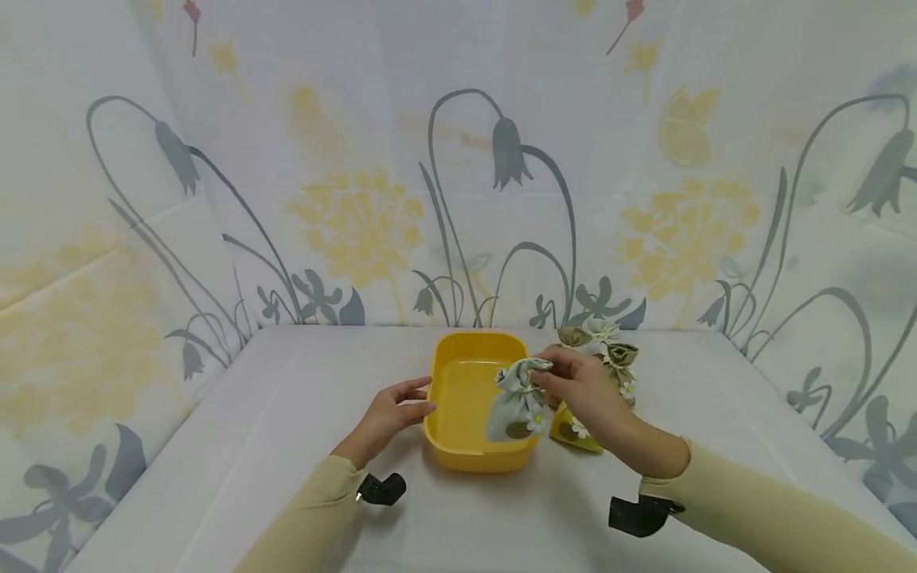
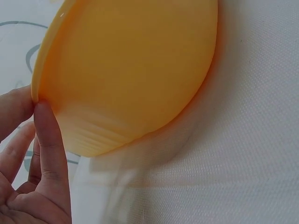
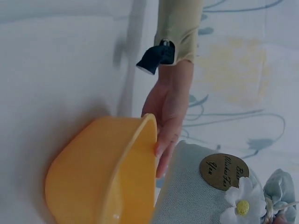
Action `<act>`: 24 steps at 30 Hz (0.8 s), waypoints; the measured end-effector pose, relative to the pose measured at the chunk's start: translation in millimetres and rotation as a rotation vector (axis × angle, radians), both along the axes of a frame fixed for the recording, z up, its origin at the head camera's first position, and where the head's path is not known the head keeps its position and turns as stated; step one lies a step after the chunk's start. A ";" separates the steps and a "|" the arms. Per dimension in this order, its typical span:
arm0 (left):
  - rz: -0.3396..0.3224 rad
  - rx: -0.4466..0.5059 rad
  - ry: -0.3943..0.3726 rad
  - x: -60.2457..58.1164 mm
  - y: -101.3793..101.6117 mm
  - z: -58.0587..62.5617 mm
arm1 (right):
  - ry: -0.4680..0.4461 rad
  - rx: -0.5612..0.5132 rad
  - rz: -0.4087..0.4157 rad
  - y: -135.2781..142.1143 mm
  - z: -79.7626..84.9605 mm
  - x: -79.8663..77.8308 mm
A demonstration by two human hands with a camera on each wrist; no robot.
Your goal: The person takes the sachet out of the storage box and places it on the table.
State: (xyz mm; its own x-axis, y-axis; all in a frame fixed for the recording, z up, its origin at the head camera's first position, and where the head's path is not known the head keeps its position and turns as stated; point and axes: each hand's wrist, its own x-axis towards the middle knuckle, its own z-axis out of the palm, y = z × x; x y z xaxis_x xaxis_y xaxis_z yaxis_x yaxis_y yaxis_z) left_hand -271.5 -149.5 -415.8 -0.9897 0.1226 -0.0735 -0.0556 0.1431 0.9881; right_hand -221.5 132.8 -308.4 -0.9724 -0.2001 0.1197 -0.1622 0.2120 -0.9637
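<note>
My left hand (image 1: 390, 415) pinches the left rim of a yellow plastic basin (image 1: 481, 459); the left wrist view shows thumb and finger on either side of the basin's edge (image 2: 39, 65). Between the fingertips of my right hand (image 1: 587, 394) hangs a pale grey-green drawstring pouch (image 1: 505, 414), gripped by its gathered neck. That pouch is over the basin's right side. In the right wrist view a white flower (image 3: 242, 203) and a round brown tag (image 3: 223, 172) with lettering decorate it. The basin's visible inner floor is bare.
Right of the basin, several more pouches stand close together, among them a brown-topped one (image 1: 622, 356) and a yellow one (image 1: 587, 442), partly hidden by my right hand. A white cloth (image 1: 301, 446) covers the table, and a flower-printed curtain (image 1: 358, 143) rises behind it.
</note>
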 end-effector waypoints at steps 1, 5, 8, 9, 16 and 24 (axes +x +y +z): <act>0.000 0.001 0.001 -0.2 0.2 0.5 | 0.022 -0.005 -0.001 3.7 1.2 3.4; -0.012 0.003 0.001 -0.3 0.7 1.5 | 0.080 0.004 -0.050 19.0 4.9 15.6; -0.017 -0.009 -0.002 1.0 0.1 2.0 | 0.094 0.013 -0.084 30.3 5.7 22.0; -0.013 -0.013 -0.002 1.5 -0.3 2.1 | 0.099 0.016 -0.092 33.7 5.6 23.3; -0.007 -0.023 -0.002 -0.8 -1.8 0.0 | 0.119 0.037 -0.165 62.3 3.1 29.6; -0.009 -0.027 -0.009 -1.1 -0.6 -1.7 | 0.122 -0.011 -0.230 98.2 -3.0 27.0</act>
